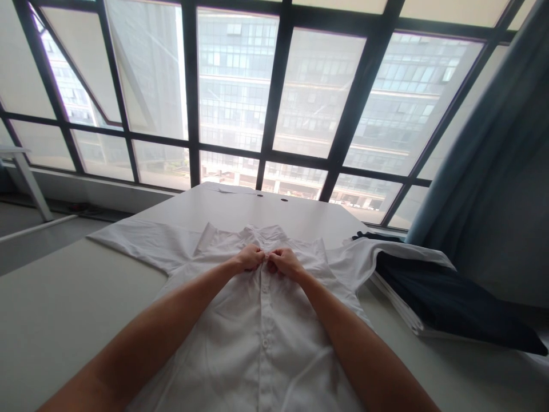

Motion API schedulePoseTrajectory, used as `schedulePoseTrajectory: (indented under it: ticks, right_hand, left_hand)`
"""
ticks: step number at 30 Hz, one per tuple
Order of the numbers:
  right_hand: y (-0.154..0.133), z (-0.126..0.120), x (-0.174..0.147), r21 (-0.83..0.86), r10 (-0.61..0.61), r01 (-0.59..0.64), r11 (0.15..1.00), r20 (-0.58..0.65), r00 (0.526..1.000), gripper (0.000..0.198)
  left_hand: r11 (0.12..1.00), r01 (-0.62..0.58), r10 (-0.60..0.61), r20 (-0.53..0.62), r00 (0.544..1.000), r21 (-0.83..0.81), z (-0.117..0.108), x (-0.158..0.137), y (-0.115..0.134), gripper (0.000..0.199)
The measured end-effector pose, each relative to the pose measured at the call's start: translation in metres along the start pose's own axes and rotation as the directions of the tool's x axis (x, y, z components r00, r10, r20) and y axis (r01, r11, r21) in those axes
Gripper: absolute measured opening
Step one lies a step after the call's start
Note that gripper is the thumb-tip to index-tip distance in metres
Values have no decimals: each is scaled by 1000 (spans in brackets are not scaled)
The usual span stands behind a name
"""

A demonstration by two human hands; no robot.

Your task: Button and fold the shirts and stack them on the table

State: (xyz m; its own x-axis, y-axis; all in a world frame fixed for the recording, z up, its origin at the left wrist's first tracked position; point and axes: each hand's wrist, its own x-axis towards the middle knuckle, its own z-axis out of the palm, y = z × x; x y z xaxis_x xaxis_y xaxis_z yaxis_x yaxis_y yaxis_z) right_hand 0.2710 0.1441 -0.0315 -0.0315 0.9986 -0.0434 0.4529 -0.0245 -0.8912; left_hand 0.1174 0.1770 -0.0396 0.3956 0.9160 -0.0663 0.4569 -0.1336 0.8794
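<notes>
Under the left hand [252,257], the button-front shirt [235,332] is matt, creased cloth; beyond that hand the tabletop [309,216] looks smooth; right of the right hand [283,262], folded navy fabric [433,292] and a curtain [476,166] look matt.

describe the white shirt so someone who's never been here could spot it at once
By the big gridded window stands a pale table. Spread across it, sleeves out to both sides, lies the white shirt. Unlike the folded dark cloth to its right, it lies unfolded, with buttons down its middle.
</notes>
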Motion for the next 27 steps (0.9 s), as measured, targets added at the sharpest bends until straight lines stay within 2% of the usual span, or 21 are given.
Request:
schedulePoseTrajectory:
  ticks: [7, 12, 15, 18, 22, 24, 26, 27]
  right_hand:
    - [-5, -5, -1, 94, 114, -118, 989, 46, 992, 27]
    - [-6, -10, -4, 142, 90, -109, 984, 136, 987, 22]
    - [-6, -8, -5, 147, 59, -76, 986, 116, 991, 19]
    - [-6, -7, -6, 78, 27, -34, 996, 85, 996, 23]
    - [-6, -8, -4, 99, 55, -65, 993, 100, 993, 27]
    - [-4, -8, -3, 102, 83, -97, 990, 128, 988, 27]
    - [-3, -8, -1, 14, 76, -79, 997, 124, 989, 26]
    - [-1, -8, -1, -76, 42, -36, 996, 82, 996, 25]
  left_hand:
    - [994, -93, 96, 45, 994, -51, -2, -4, 2, 15]
    - [993, -111, 113, 61, 992, -44, -2, -6, 3, 23]
    - [993, -112, 114, 62, 991, -39, -2, -6, 3, 25]
    - [993, -104, 108, 81, 991, -51, -3, -6, 3, 25]
    - [992, -116, 120, 104, 987, -50, -4, -6, 4, 25]
    - [989, -148, 146, 95, 985, 21, -4, -7, 5, 26]
    - [958, -200, 200, 22, 980, 204, -5, -10, 6, 23]
    - [922, -205, 227, -29, 973, 328, -6, -11, 5, 21]
